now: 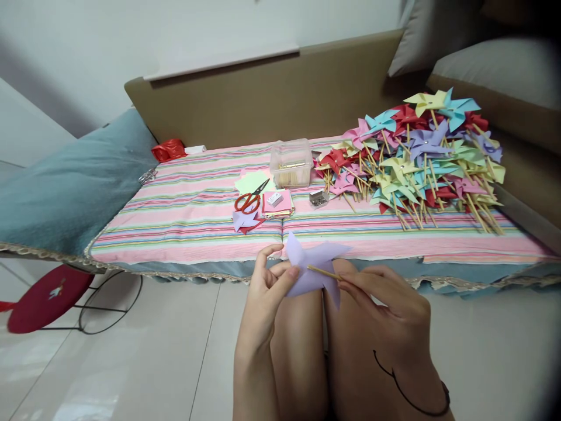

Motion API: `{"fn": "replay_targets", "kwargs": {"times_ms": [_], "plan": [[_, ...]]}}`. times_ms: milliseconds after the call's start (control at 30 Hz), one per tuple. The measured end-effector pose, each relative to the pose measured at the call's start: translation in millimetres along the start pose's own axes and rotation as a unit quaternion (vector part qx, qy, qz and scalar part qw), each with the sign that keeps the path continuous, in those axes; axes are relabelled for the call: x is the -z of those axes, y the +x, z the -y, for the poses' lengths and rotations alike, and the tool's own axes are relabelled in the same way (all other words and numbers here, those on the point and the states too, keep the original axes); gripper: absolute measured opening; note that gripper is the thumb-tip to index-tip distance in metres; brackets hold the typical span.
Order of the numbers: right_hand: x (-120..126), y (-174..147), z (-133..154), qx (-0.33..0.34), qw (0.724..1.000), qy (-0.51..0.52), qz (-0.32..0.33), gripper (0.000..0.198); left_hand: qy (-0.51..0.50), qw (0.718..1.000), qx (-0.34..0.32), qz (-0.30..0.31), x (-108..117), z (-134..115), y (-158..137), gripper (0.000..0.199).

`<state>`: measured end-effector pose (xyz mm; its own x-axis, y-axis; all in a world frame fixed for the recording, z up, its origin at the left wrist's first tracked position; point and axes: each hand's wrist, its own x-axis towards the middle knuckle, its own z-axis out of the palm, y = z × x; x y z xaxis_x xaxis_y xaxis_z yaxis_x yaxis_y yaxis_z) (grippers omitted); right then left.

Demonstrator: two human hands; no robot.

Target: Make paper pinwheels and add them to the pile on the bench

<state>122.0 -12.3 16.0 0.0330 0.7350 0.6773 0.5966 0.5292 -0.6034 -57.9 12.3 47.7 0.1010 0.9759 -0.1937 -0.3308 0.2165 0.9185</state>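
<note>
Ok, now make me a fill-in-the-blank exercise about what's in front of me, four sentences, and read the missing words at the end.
1. The left hand holds a pinwheel whose paper is ____.
2. The right hand holds a thin wooden ____.
3. On the striped cloth, the cutting tool with orange handles is a pair of ____.
4. The heap of pinwheels lies toward the ____ side of the picture.

Missing words: purple; stick; scissors; right.

A red plastic bag [169,150] is set beside the blue-draped armrest [79,181]. A dark red stool [41,304] is placed on the tiled floor [162,351].
</note>
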Motion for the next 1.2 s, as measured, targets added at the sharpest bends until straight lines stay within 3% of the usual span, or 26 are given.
{"fn": "replay_targets", "kwargs": {"times_ms": [267,400,600,1067,1200], "plan": [[-0.8,-4.2,-10.3,-0.007,1.000,-0.013,0.003,0.017,0.024,0.999,0.028,0.020,11.5,0.4,0.6,0.048],[-1.7,-5.8,-12.9,0.003,1.000,-0.011,0.019,0.015,0.012,0.999,0.043,0.019,7.0,2.9,2.4,0.053],[-4.6,-6.9,-12.7,0.005,0.999,0.013,0.044,0.018,-0.008,0.998,0.054,-0.033,-3.0,8.1,4.7,0.064],[-9.5,-9.0,-12.6,-0.029,0.998,0.018,0.052,0.018,-0.001,0.995,0.048,-0.087,-4.8,10.0,5.9,0.072],[-9.2,-8.9,-14.4,-0.013,1.000,0.017,0.020,0.025,0.016,0.992,0.035,-0.124,-0.9,10.8,6.8,0.074]]}}
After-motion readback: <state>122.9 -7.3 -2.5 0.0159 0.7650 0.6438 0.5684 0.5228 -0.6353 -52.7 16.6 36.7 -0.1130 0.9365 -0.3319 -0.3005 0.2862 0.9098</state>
